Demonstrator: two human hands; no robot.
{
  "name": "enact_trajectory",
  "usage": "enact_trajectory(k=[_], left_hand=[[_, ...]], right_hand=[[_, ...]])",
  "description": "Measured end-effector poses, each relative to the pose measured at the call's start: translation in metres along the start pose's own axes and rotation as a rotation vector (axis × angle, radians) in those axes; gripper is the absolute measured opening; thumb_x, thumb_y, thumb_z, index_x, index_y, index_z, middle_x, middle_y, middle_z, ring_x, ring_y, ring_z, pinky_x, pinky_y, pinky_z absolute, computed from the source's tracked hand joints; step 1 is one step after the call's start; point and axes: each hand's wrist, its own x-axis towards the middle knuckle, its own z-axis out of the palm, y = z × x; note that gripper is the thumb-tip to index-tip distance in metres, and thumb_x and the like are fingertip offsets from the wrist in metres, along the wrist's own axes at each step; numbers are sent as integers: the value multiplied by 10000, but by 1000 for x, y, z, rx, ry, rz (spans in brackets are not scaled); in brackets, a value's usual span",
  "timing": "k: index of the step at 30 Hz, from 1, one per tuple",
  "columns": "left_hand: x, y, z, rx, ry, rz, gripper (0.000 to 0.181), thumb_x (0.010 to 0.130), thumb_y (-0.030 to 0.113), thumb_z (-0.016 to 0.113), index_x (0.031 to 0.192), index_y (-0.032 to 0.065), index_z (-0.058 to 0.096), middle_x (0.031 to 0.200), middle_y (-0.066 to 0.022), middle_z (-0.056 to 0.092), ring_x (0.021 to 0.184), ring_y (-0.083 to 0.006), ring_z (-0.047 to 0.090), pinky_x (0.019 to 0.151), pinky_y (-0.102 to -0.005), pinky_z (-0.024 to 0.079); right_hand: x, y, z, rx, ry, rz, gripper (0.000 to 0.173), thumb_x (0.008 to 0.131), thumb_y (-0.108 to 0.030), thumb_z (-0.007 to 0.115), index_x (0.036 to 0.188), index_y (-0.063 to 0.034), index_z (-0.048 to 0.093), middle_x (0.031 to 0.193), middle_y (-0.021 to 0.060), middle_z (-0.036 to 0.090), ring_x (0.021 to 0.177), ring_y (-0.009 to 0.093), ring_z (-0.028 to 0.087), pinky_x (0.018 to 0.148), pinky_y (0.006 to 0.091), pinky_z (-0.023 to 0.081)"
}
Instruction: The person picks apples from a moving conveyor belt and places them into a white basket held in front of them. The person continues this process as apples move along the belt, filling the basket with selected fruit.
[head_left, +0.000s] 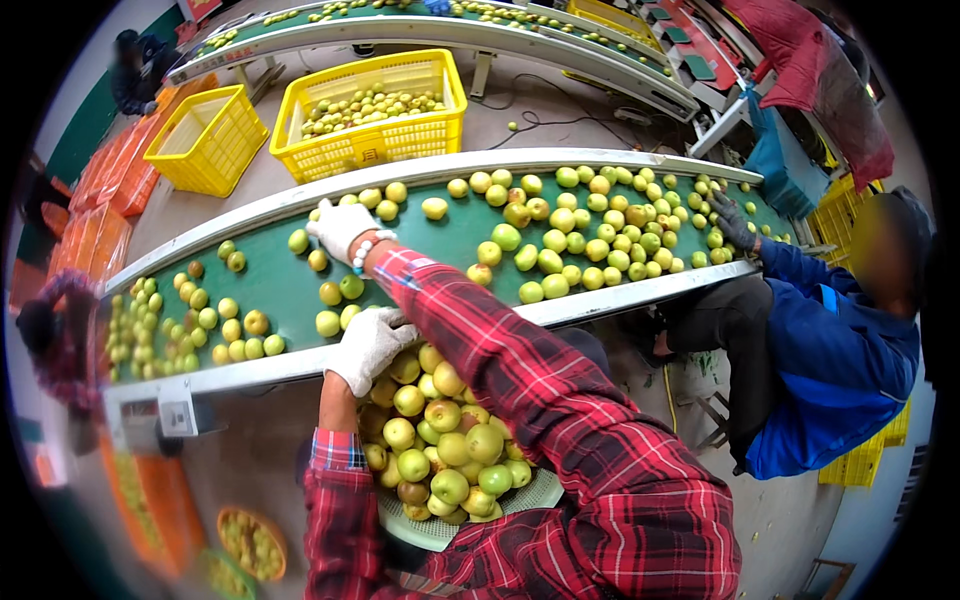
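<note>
Yellow-green fruits (555, 240), probably jujubes, lie scattered on a green conveyor belt (420, 262) in front of me. My right hand (343, 227), in a white glove with a beaded bracelet at the wrist, reaches across to the belt's far side. One fruit (313, 215) shows at its fingertips; whether they grip it is unclear. Lower down, my gloved left hand (373, 347) is at the belt's near rail, its fingers curled and partly hidden. Below that hand, a pale perforated plastic basket (420, 529) heaped with the same fruits (450, 450) sits at my lap.
Metal rails (600, 304) border the belt. Beyond stand a yellow crate (367, 146) holding fruit and another yellow crate (210, 142). At right, a co-worker's gloved hand (733, 221) touches fruit. Orange crates (161, 510) and baskets (251, 544) stand lower left. A cable (536, 120) crosses the floor.
</note>
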Motion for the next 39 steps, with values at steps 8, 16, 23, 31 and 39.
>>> enact_trajectory(k=[8,16,23,31,39], left_hand=[[42,-52,44,183,35,226,378,920,357,606,1100,42,711,1021,-237,719,986,-397,691,851,-434,537],[41,-54,69,168,167,402,310,920,267,584,1108,56,711,1057,-233,714,1024,-415,670,890,-422,537],[15,34,56,351,-13,-51,389,942,416,557,1049,90,741,1022,-212,719,998,-397,673,883,-457,531],[20,75,76,262,-13,-21,388,928,414,633,1060,74,764,982,-176,740,919,-326,708,843,-392,541],[18,89,105,276,115,4,382,928,418,650,994,62,772,921,-169,738,862,-326,710,803,-398,545]], right_hand=[[20,-5,3,-88,-52,-42,214,917,-180,560,1076,-141,699,1075,220,643,913,363,714,713,466,580],[25,-9,2,-1,50,1,189,921,-188,566,981,-133,736,978,214,664,866,353,726,736,466,581],[-27,16,-26,-97,-127,-47,217,902,-84,560,1003,23,719,946,210,728,856,353,742,702,431,591],[-229,85,-201,648,-17,306,417,775,-180,776,1160,-39,697,1071,172,723,974,252,716,886,339,555],[-359,37,-265,733,-115,352,341,794,-194,820,1088,-66,706,992,115,697,879,266,691,787,349,556]])
